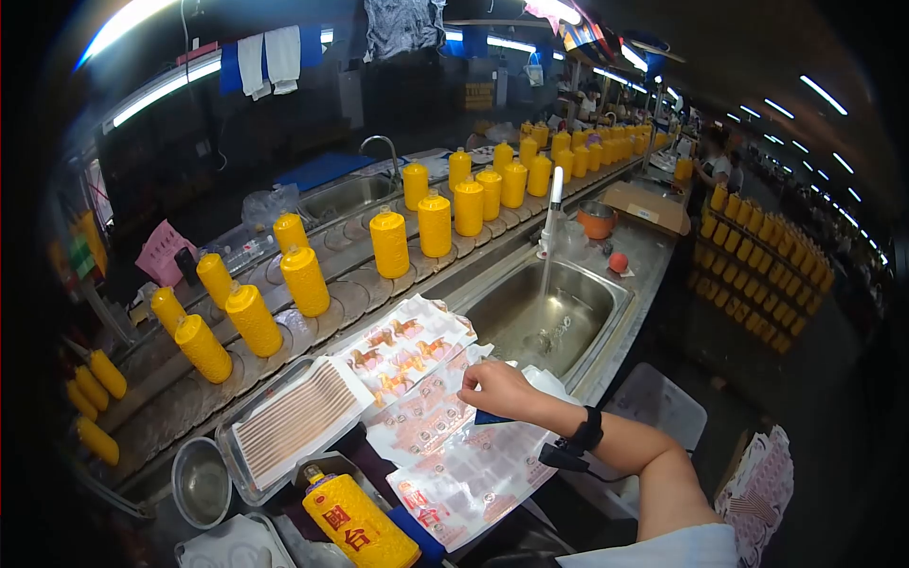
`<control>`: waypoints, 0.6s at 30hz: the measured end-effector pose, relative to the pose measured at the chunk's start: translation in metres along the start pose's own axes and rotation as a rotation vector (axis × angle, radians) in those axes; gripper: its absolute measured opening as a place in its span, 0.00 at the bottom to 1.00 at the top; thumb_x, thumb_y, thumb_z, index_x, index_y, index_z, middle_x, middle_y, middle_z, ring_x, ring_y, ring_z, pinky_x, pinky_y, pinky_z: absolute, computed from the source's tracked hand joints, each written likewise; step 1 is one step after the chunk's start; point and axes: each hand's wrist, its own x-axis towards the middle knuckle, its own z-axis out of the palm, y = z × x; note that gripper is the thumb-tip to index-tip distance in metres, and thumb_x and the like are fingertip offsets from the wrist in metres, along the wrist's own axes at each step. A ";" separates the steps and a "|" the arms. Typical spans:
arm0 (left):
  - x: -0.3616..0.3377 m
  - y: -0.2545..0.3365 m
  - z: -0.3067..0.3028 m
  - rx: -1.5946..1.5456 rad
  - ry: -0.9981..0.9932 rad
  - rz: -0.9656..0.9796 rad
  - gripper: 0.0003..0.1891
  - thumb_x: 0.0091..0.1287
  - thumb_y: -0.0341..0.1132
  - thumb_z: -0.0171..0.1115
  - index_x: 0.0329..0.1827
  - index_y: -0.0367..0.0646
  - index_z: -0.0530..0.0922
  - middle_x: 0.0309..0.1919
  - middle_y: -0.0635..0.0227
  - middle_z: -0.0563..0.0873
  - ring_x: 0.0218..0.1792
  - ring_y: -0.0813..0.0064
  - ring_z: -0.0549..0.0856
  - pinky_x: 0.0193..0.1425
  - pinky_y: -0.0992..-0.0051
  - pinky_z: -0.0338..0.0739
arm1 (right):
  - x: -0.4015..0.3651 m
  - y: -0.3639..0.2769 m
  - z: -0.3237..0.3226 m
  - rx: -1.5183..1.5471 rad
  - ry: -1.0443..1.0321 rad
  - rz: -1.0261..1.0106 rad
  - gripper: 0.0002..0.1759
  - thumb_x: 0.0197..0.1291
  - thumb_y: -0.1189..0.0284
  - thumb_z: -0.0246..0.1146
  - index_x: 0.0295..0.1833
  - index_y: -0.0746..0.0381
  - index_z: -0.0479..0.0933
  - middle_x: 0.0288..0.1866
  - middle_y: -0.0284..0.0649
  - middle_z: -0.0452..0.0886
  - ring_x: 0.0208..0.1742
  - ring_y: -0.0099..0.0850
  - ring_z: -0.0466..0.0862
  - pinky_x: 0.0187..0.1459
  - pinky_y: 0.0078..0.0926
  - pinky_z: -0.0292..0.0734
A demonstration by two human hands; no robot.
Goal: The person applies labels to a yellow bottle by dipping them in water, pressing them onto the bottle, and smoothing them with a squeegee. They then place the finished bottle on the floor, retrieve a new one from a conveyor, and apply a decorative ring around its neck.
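Water runs from a slim tap into a steel sink in a factory hall.

On the worktop beside it sit an orange bowl, a small red object and brown cardboard. Opposite, a blue sheet lies near a curved faucet; white cloths and a dark grey cloth hang above, while tube lamps glow overhead.
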 end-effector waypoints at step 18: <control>0.000 -0.008 -0.001 0.020 0.009 -0.098 0.20 0.72 0.36 0.64 0.21 0.39 0.71 0.15 0.70 0.73 0.17 0.77 0.68 0.23 0.72 0.64 | -0.001 -0.009 0.014 0.014 -0.064 -0.036 0.12 0.54 0.64 0.64 0.32 0.63 0.83 0.34 0.50 0.84 0.40 0.47 0.85 0.42 0.44 0.78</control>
